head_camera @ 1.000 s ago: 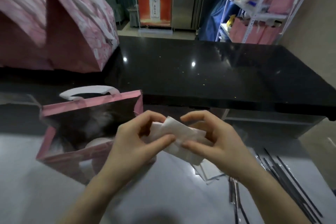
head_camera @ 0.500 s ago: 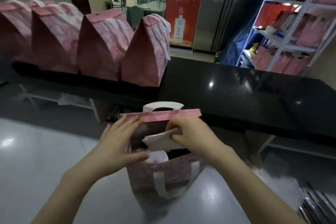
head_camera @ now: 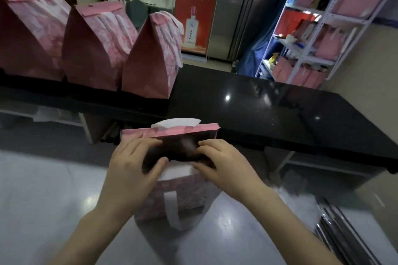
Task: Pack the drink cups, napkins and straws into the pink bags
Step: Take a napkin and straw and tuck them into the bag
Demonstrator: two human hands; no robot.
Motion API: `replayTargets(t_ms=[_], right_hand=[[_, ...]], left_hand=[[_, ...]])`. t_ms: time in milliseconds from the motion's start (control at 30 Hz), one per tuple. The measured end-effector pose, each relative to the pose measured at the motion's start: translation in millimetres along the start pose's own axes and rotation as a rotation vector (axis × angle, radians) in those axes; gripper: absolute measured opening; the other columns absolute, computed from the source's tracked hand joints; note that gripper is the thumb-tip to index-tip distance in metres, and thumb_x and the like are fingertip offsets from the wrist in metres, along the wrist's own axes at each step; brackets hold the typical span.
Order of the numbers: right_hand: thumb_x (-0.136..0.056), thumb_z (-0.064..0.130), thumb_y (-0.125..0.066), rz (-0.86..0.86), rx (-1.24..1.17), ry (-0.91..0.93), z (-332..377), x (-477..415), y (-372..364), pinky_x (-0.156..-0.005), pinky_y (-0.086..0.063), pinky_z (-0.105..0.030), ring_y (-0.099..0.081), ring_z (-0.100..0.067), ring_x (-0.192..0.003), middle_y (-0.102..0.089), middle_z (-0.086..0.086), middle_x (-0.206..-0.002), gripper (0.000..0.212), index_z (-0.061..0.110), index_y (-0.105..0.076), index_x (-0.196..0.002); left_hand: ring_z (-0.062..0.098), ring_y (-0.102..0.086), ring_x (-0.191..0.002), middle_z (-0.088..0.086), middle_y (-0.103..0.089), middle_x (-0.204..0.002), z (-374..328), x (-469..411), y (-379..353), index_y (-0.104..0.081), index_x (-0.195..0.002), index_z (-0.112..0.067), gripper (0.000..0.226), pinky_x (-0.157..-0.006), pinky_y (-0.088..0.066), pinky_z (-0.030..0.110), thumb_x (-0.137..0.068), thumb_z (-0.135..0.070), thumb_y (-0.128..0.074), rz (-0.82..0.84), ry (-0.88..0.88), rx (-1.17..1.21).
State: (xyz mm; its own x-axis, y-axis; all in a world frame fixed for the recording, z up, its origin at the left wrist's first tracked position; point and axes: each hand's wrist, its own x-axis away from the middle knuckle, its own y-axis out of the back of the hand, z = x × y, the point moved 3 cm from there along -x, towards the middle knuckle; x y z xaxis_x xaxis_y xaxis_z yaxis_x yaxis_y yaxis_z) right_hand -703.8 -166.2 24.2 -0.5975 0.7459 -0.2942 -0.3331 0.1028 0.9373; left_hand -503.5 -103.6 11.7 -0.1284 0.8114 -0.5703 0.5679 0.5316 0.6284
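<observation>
Both hands grip the mouth of the open pink bag. The left hand takes its 9 o'clock corner, fingers laid up toward the far rim and thumb hooked over the near edge. The right hand takes the near edge toward 3 o'clock, fingers curled into the dark opening and thumb pressed on the rim.

The grey table fills the lower view, and the bag stands upright on it at the centre. The bag's body lies directly beneath the two hands, toward 6 o'clock from them. The black counter runs across behind it at 12 o'clock. A white shelf rack with more pink bags stands at 2 o'clock. Three closed bags sit in a row on the counter at 10 o'clock.

Both forearms come in from the lower edge and converge on the bag, wrists slightly raised and palms turned down. A white handle arches above the bag's far rim, and another hangs down the near face. A white item shows inside between the thumbs; whether it is a napkin or a cup lid I cannot tell. Dark straws lie on the table at 4 o'clock, well apart from the bag.
</observation>
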Motion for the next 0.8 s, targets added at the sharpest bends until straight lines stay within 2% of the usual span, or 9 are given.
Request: replayTargets(t_ms=[67, 133, 233, 333, 467, 567, 700, 800], right_hand=[[-0.089, 0.031, -0.066, -0.15, -0.03, -0.004, -11.8, 27.5, 12.0, -0.1, -0.041, -0.025, -0.054, -0.013, -0.116, -0.063, 0.003, -0.122, 0.028, 0.017, -0.068, -0.113], [-0.089, 0.029, -0.066, -0.226, -0.029, -0.079, -31.4, 58.7, 18.0, -0.1, -0.043, -0.025, -0.054, -0.013, -0.115, -0.063, 0.003, -0.121, 0.026, 0.017, -0.068, -0.112], [-0.085, 0.022, -0.071, -0.287, 0.035, -0.225, -68.4, 112.9, 17.6, -0.092, -0.05, -0.032, -0.061, -0.018, -0.108, -0.066, 0.0, -0.115, 0.021, 0.014, -0.071, -0.105], [-0.079, 0.015, -0.075, -0.205, 0.095, -0.436, -108.4, 178.7, 2.3, -0.084, -0.052, -0.036, -0.064, -0.024, -0.099, -0.068, -0.002, -0.106, 0.021, 0.012, -0.071, -0.099], [-0.09, 0.029, -0.061, -0.03, 0.078, -0.802, -158.7, 272.1, -21.9, -0.094, -0.043, -0.032, -0.054, -0.02, -0.111, -0.06, 0.003, -0.119, 0.031, 0.019, -0.063, -0.118], [-0.091, 0.034, -0.059, -0.024, 0.055, -1.011, -185.3, 324.3, -30.4, -0.095, -0.04, -0.029, -0.048, -0.018, -0.115, -0.054, 0.003, -0.127, 0.04, 0.021, -0.056, -0.128], [-0.091, 0.041, -0.058, -0.006, 0.081, -1.193, -219.4, 364.2, -35.0, -0.095, -0.04, -0.031, -0.044, -0.02, -0.119, -0.051, 0.0, -0.132, 0.05, 0.02, -0.049, -0.135], [-0.091, 0.045, -0.058, 0.017, 0.064, -1.221, -244.1, 373.0, -42.1, -0.102, -0.038, -0.035, -0.041, -0.022, -0.126, -0.049, -0.003, -0.136, 0.057, 0.018, -0.043, -0.139]], left_hand=[[0.02, -0.057, -0.107, 0.0, -0.066, -0.103, -24.5, 5.5, -11.2, -0.07, -0.099, -0.014, 0.024, -0.094, -0.047, 0.042, -0.08, -0.026, -0.065, -0.058, -0.062, 0.061], [0.016, -0.058, -0.1, -0.002, -0.067, -0.097, -52.4, 11.7, -30.0, -0.07, -0.093, -0.015, 0.02, -0.088, -0.047, 0.035, -0.084, -0.029, -0.06, -0.016, -0.156, 0.129], [0.01, -0.057, -0.082, -0.008, -0.063, -0.085, -96.6, 23.0, -72.1, -0.067, -0.083, -0.019, 0.015, -0.074, -0.045, 0.027, -0.085, -0.03, -0.056, 0.166, -0.295, 0.213], [0.003, -0.053, -0.077, -0.014, -0.06, -0.08, -135.7, 41.4, -125.5, -0.065, -0.081, -0.023, 0.008, -0.069, -0.042, 0.019, -0.085, -0.027, -0.059, 0.345, -0.344, 0.265], [0.006, -0.056, -0.084, -0.013, -0.063, -0.084, -169.7, 73.3, -206.2, -0.068, -0.087, -0.022, 0.004, -0.076, -0.045, 0.026, -0.084, -0.02, -0.066, 0.611, -0.334, 0.319], [0.009, -0.058, -0.092, -0.011, -0.064, -0.091, -191.3, 95.3, -257.7, -0.068, -0.096, -0.02, 0.012, -0.085, -0.046, 0.028, -0.084, -0.016, -0.065, 0.776, -0.342, 0.346], [0.008, -0.057, -0.097, -0.009, -0.064, -0.099, -221.1, 115.9, -308.7, -0.067, -0.103, -0.021, 0.019, -0.089, -0.044, 0.023, -0.085, -0.02, -0.063, 0.894, -0.377, 0.345], [0.011, -0.055, -0.105, -0.008, -0.062, -0.107, -239.1, 127.6, -340.9, -0.065, -0.109, -0.023, 0.026, -0.089, -0.039, 0.02, -0.083, -0.021, -0.063, 0.955, -0.412, 0.287]])
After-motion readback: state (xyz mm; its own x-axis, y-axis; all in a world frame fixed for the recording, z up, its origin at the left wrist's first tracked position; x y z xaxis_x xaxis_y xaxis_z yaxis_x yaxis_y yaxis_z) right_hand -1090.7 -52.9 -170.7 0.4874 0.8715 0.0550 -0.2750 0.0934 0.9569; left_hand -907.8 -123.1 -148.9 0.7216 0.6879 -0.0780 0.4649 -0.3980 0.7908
